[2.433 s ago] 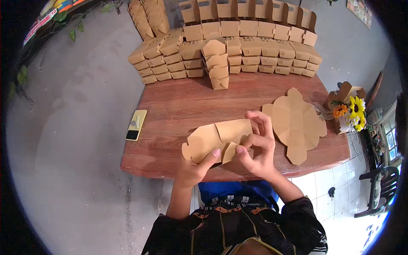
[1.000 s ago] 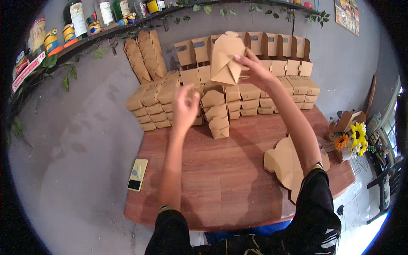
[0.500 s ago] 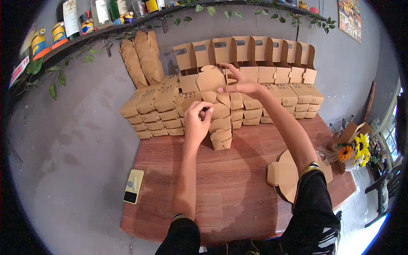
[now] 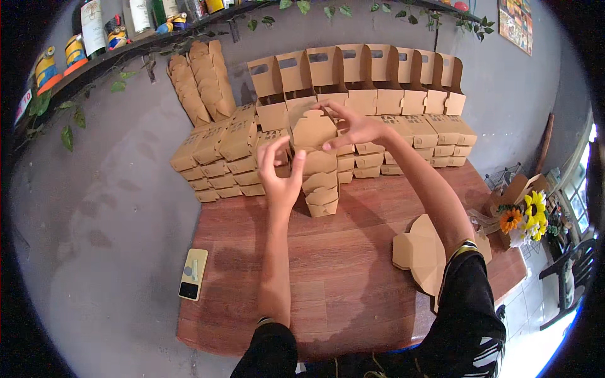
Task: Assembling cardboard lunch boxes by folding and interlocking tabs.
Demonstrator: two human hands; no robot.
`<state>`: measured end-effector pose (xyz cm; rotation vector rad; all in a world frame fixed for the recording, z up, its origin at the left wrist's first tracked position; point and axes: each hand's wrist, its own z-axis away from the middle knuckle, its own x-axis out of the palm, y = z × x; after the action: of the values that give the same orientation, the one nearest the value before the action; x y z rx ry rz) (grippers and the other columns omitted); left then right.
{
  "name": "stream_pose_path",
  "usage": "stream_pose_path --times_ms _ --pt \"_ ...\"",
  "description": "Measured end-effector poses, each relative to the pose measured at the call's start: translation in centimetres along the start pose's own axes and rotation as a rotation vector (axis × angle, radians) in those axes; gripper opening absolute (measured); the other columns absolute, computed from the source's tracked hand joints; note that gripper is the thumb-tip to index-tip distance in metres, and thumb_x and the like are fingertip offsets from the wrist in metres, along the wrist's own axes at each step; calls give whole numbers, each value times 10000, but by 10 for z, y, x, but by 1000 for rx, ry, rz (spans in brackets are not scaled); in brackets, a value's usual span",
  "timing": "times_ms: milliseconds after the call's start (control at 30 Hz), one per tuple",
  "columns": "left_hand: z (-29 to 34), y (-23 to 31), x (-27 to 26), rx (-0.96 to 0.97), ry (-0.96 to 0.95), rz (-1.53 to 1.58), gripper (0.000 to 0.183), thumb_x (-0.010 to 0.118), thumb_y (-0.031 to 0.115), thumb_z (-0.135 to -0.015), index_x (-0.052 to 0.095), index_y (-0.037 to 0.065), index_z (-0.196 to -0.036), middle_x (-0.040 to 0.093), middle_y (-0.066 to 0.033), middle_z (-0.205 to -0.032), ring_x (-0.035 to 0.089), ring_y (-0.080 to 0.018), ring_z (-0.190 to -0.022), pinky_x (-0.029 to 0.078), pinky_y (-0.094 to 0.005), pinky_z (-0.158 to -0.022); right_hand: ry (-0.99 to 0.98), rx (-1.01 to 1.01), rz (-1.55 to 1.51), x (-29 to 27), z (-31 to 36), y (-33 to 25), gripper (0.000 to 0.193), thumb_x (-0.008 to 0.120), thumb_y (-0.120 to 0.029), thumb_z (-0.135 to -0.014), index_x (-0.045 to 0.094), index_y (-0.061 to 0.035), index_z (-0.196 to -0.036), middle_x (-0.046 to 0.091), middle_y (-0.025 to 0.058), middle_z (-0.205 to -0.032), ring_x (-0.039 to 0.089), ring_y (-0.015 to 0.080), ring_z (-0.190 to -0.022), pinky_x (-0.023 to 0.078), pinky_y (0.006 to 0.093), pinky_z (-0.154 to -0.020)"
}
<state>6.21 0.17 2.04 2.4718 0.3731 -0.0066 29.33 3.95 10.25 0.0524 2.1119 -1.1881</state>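
A stack of nested brown cardboard food pails (image 4: 320,179) stands at the front middle of the box rows, its topmost pail (image 4: 315,131) with a flap raised. My left hand (image 4: 282,173) is at the stack's left side, with thumb and fingers spread apart and nothing held. To the right of the top pail is my right hand (image 4: 356,129), fingers and thumb stretched apart around its right edge. Whether its fingertips touch the cardboard is hard to tell. Behind the hands stand rows of closed brown cardboard boxes (image 4: 239,142), piled in layers.
Handled cardboard carriers (image 4: 378,63) line up behind the boxes, with two taller nested stacks (image 4: 211,79) at back left. Flat cardboard blanks (image 4: 419,252) lie right on the wooden table (image 4: 328,277). A phone (image 4: 193,274) lies left. Artificial flowers (image 4: 532,217) stand at the right edge.
My left hand has opened from a curled pose and shifted slightly left of the stack. My right hand stays beside the top pail. The whole view has shifted slightly.
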Motion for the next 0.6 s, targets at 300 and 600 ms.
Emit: stream_pose_path --times_ms 300,600 --pt "-4 -43 -1 -145 -356 322 1148 885 376 -775 166 40 -1604 367 -225 -1553 349 -330 -1454 322 -457 -1182 -58 -66 186 7 -3 4 970 875 -337 -773 321 -166 -1550 405 100 -1534 428 274 -1380 405 488 -1136" --pt "-19 -34 2 -227 -293 444 784 612 411 -1009 241 51 -1597 372 -157 -1573 364 -267 -1453 288 -415 -1196 -63 50 42 6 2 3 909 848 -401 -812 356 -149 -1533 405 89 -1544 393 288 -1416 425 458 -1130"
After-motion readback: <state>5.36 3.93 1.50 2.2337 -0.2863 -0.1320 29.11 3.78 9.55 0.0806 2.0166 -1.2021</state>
